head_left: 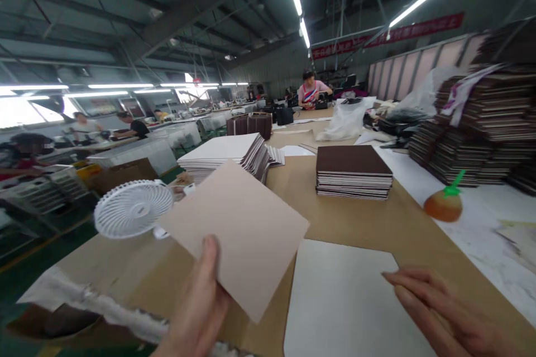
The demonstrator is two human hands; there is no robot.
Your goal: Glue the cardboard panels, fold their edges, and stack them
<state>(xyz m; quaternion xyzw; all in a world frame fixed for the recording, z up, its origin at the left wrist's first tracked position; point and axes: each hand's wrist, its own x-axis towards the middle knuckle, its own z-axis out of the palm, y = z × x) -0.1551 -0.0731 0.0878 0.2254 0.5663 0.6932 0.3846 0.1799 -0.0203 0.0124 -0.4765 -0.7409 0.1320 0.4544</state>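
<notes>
My left hand point(205, 295) grips a flat beige board point(238, 228) by its near edge, thumb on top, and holds it tilted above the table. Below and to the right lies a larger white board point(339, 295) on the brown table covering. At that board's right edge, near the far corner, my right hand point(435, 307) has its fingers pressed together in a pinch. Farther back stands a neat stack of dark brown boards point(354, 160). Behind the beige board is a leaning stack of white sheets point(221, 148), partly hidden by it.
A white fan point(134, 209) stands at the table's left edge. On the right are an orange bottle with a green nozzle point(444, 205) and tall piles of dark boards point(494, 117). A plastic bag point(347, 117) lies farther back, where a person point(312, 92) works.
</notes>
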